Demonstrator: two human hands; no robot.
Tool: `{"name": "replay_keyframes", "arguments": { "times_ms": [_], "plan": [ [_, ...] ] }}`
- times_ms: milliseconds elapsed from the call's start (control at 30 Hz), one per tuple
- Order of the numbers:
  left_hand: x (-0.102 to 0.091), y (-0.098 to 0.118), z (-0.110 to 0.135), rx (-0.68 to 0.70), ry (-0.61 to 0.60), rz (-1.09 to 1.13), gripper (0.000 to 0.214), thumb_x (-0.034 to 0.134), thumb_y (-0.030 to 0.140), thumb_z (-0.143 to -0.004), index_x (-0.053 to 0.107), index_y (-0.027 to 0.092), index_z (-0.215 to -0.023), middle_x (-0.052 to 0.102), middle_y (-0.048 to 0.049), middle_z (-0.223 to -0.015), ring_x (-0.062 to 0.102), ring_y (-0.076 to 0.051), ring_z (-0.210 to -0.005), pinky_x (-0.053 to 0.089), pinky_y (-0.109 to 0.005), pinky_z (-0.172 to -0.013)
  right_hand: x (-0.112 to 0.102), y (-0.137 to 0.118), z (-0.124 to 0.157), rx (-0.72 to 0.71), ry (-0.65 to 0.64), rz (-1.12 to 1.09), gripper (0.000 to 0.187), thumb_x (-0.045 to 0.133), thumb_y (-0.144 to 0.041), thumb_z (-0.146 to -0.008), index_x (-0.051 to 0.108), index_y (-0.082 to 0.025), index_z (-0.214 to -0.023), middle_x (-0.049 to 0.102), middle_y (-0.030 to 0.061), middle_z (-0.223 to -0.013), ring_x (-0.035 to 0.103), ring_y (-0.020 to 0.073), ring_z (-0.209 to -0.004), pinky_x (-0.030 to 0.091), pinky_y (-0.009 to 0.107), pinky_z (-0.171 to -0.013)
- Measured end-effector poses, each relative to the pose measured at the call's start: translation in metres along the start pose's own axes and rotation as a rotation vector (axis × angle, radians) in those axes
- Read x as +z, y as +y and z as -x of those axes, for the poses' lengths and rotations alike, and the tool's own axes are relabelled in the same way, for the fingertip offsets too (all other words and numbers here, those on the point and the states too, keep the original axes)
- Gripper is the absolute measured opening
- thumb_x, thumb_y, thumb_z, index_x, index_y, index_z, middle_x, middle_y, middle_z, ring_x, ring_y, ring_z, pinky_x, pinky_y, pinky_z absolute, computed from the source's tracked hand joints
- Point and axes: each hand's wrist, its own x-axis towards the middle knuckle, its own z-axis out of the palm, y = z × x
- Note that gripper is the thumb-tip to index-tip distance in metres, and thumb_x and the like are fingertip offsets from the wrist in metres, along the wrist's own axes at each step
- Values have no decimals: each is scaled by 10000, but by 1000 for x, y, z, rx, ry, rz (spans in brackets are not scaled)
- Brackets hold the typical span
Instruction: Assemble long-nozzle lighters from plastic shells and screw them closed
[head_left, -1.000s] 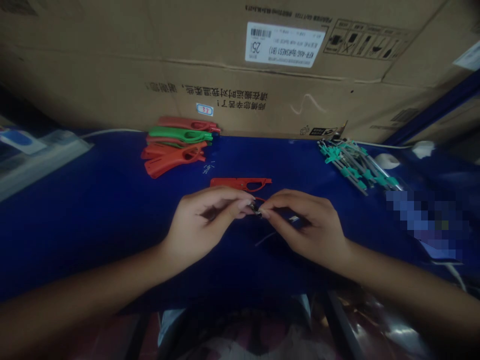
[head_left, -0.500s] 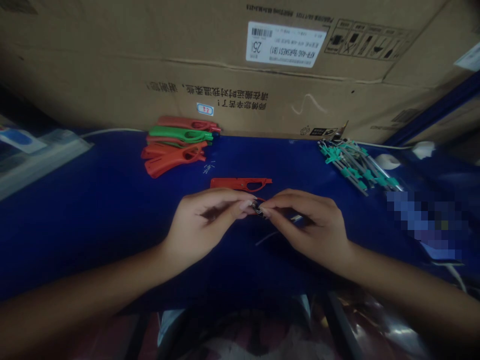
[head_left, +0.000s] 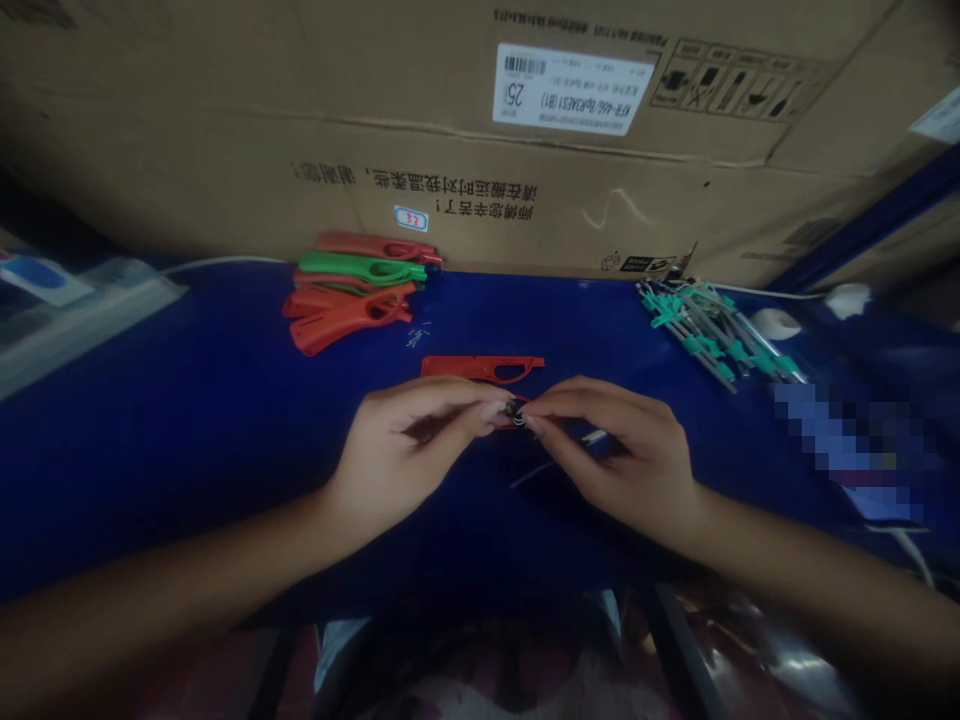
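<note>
My left hand (head_left: 409, 445) and my right hand (head_left: 619, 450) meet fingertip to fingertip over the blue table (head_left: 187, 420). Both pinch one small dark metal part (head_left: 514, 412) between thumb and fingers; what it is stays too small to name. A thin wire (head_left: 536, 472) trails from under my right hand. Just beyond the fingertips lies a single red plastic handle shell (head_left: 484, 367), flat on the cloth.
A pile of red and green handle shells (head_left: 356, 290) lies at the back left, with tiny pins (head_left: 416, 335) beside it. A bundle of metal rods with teal fittings (head_left: 712, 330) sits at the back right. A large cardboard box (head_left: 480, 130) walls off the far edge.
Both hands have stayed nearly still, only shifting slightly at the fingertips around the small part.
</note>
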Motion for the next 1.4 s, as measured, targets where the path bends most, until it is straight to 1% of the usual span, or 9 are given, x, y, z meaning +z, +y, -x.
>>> {"name": "replay_keyframes", "arguments": {
  "times_ms": [200,400,633,800,967,1067,1300,1400],
  "plan": [
    [-1,-1,0,33,0,-73,115,727,186,-880,794,218,-967,802,-16,-929,766,-146,-751,663,-233,-752,0,0,0,-1,-9,-13,160,647,-118,-901,743,-209,-992,761,48,-901,726,156,-812,610,273,-725],
    [-3,-2,0,69,-10,-102,140,720,171,-882,798,235,-977,800,-8,-954,764,-140,-769,652,-236,-771,-1,-1,0,-1,-24,-7,152,657,-97,-892,736,-189,-984,754,47,-901,721,138,-810,600,247,-734],
    [-2,-3,0,81,-14,-123,149,716,179,-885,799,253,-984,798,-2,-970,763,-144,-778,648,-252,-790,-1,0,0,-5,-32,4,143,651,-103,-897,726,-194,-977,749,41,-895,721,137,-801,598,241,-729],
    [-3,-3,0,105,-10,-134,160,720,154,-879,802,252,-976,797,6,-948,754,-129,-765,640,-236,-771,-1,0,0,-31,-31,19,131,663,-85,-891,726,-168,-972,750,50,-897,718,122,-810,592,223,-747],
    [-4,-3,0,119,-16,-132,171,732,121,-864,804,234,-970,791,8,-944,744,-109,-803,616,-194,-785,-1,-1,0,-65,-19,16,130,678,-59,-875,728,-138,-965,752,58,-893,717,111,-814,587,200,-762],
    [-4,-2,0,121,-21,-105,174,739,100,-852,804,223,-956,788,6,-939,737,-101,-822,606,-174,-794,0,0,0,-69,-13,13,133,680,-55,-873,732,-134,-967,752,58,-891,716,110,-816,586,196,-772],
    [-4,-2,0,82,-41,-59,170,727,109,-865,800,224,-968,783,1,-969,738,-116,-849,617,-205,-813,-2,-1,0,-80,-14,11,131,682,-52,-872,737,-124,-967,750,63,-894,718,107,-822,591,187,-780],
    [-4,-3,-1,75,-41,-50,166,729,112,-865,801,224,-964,786,5,-964,739,-110,-835,618,-197,-808,-2,-1,0,-87,-15,16,137,683,-49,-870,735,-123,-972,750,65,-904,720,109,-832,592,187,-789]
  ]
}}
